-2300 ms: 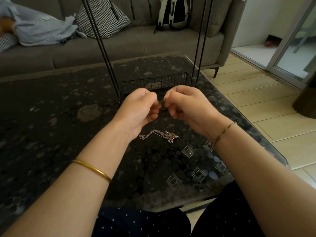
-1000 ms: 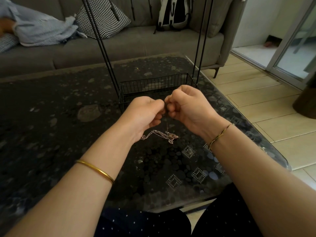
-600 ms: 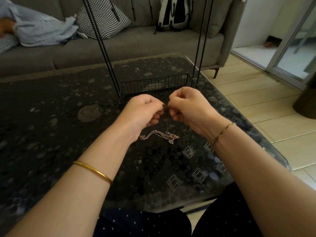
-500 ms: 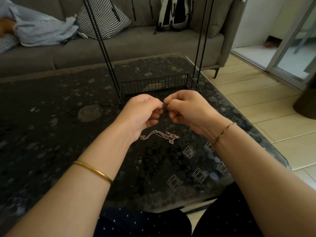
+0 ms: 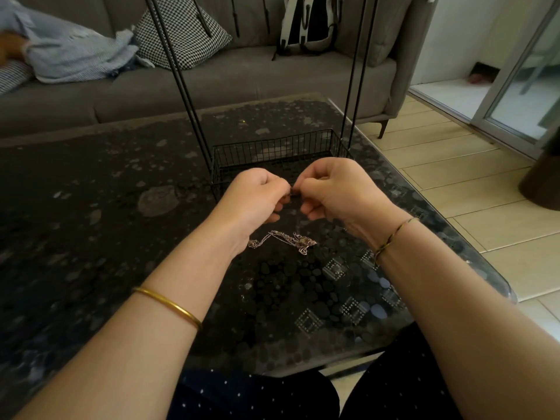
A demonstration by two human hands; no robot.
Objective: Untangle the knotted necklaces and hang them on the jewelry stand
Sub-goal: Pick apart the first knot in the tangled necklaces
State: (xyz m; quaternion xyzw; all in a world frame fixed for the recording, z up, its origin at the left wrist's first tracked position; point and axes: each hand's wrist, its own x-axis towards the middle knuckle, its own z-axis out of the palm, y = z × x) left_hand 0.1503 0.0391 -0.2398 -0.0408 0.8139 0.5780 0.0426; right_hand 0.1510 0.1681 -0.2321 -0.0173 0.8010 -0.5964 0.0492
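Head view looks down on both of my grips held up over the worktop [image 5: 91, 207], knuckles toward me. My left grip [image 5: 257, 195] and my right grip [image 5: 336, 189] are both clenched, fingers curled in. Their fingertips meet in the middle, where together they pinch a small dark bit of chain [image 5: 292, 194]. It is too fine for me to tell more about it. A faint thread seems to run down from that pinch toward the worktop.

Below the grips and a little nearer to me, the tangle of necklaces [image 5: 285, 242] lies flat on the dark patterned glass. It sits between my two wrists, its left end just beside my left wrist. Neither grip touches it, and the pale chains are bunched with a thicker knot at the right end.

Just beyond my grips stands the jewelry stand [image 5: 181, 86], with thin black rods rising out of view from a low black wire basket [image 5: 272, 148]. My knuckles cover the basket's near edge, and I cannot tell whether anything lies inside it.

A gold bangle [image 5: 168, 304] sits on my left forearm and a thin bracelet [image 5: 394, 234] on my right wrist. Past the worktop is a grey sofa [image 5: 242, 77] carrying a checked cushion [image 5: 185, 31], a backpack [image 5: 306, 22] and a heap of pale blue cloth [image 5: 75, 56]. Pale floor tiles [image 5: 454, 165] lie to the right.
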